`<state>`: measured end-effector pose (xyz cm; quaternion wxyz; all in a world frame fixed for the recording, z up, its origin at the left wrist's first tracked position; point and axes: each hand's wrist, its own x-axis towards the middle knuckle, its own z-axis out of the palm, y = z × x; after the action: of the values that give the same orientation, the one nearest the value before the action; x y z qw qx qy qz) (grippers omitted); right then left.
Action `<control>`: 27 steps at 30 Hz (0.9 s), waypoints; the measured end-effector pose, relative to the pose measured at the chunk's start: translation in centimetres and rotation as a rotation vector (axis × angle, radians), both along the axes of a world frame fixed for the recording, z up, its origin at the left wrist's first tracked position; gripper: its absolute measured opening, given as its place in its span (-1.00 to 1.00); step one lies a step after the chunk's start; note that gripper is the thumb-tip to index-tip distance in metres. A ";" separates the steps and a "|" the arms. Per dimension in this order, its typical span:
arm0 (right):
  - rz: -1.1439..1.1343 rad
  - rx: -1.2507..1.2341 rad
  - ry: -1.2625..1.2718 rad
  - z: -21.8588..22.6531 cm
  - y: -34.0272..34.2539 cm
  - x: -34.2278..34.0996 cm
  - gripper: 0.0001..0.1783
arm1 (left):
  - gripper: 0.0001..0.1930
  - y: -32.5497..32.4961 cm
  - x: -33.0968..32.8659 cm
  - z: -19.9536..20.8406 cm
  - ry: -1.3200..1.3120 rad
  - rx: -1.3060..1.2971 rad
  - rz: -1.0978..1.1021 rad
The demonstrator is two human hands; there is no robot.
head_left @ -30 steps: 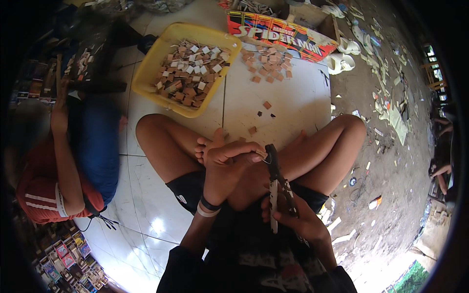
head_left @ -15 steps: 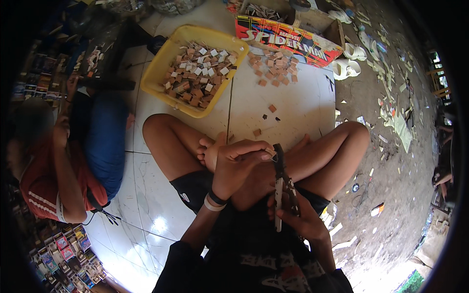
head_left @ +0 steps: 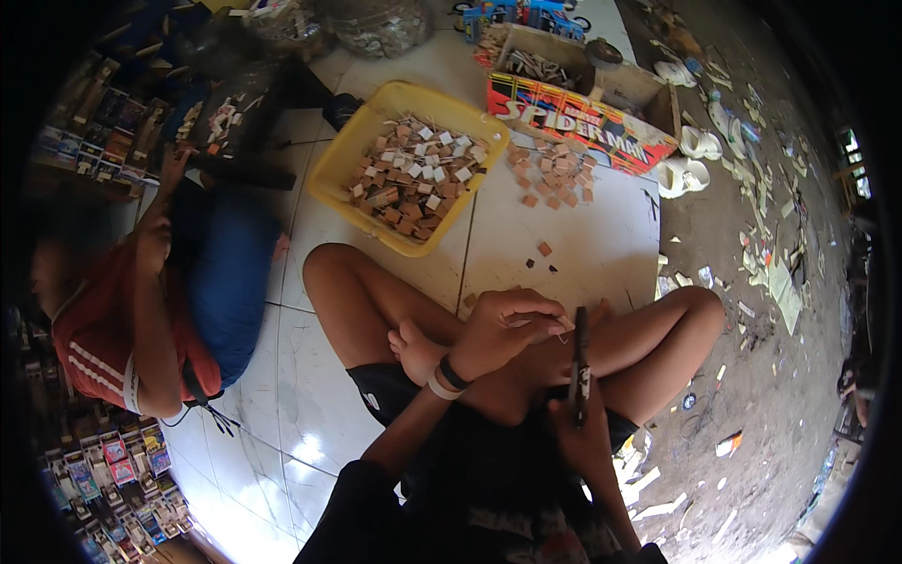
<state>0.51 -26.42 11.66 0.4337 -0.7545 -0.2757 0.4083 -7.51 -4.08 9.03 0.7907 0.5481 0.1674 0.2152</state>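
Over the crossed legs (head_left: 395, 310), the right hand (head_left: 578, 428) grips a dark pair of pliers (head_left: 580, 362) upright, its tip beside the left hand (head_left: 507, 329), whose fingers pinch something small I cannot make out. Beyond lie loose wooden blocks (head_left: 554, 174), a yellow tray (head_left: 348, 160) of them, then a printed box (head_left: 573, 117). Another person (head_left: 141, 310) lies at left.

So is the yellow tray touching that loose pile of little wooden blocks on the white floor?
Apart. The head view shows a strip of bare white tile between the yellow tray and the loose pile of blocks beside it.

left hand (head_left: 507, 331) pinch: item too small to ID; right hand (head_left: 584, 434) palm hidden
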 end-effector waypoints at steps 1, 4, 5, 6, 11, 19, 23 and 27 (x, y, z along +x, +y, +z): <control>-0.063 -0.064 0.064 -0.1 -0.1 0.4 -0.47 | -0.82 0.2 0.0 0.2 0.166 0.134 0.028; -0.127 -0.074 0.130 0.0 -0.1 1.6 -0.55 | -0.72 2.2 0.4 0.4 0.764 0.640 -0.238; -0.130 -0.060 0.131 0.2 -0.1 1.9 -0.56 | -0.72 2.4 0.7 0.2 0.605 0.525 -0.031; -0.143 -0.074 0.129 0.3 0.0 2.1 -0.57 | -0.71 2.5 1.3 0.0 0.497 0.400 0.177; -0.202 -0.017 0.322 0.8 -0.2 2.3 -0.62 | -0.52 3.2 0.4 -3.4 0.851 0.664 0.296; -0.129 -0.042 0.376 -1.3 -0.4 1.7 -0.46 | 0.17 1.0 -0.6 -9.2 1.453 1.226 -0.364; -0.089 0.035 0.467 -1.0 0.1 1.6 -0.54 | 0.15 1.5 1.1 -9.5 1.505 1.130 -0.462; -0.067 0.038 0.453 -0.5 0.6 2.1 -0.49 | -0.07 1.2 2.0 -10.9 1.365 1.025 -0.363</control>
<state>2.65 -25.82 11.21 0.5118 -0.6439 -0.1537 0.5476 -5.48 -2.91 -1.86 0.1957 0.8638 0.3972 -0.2405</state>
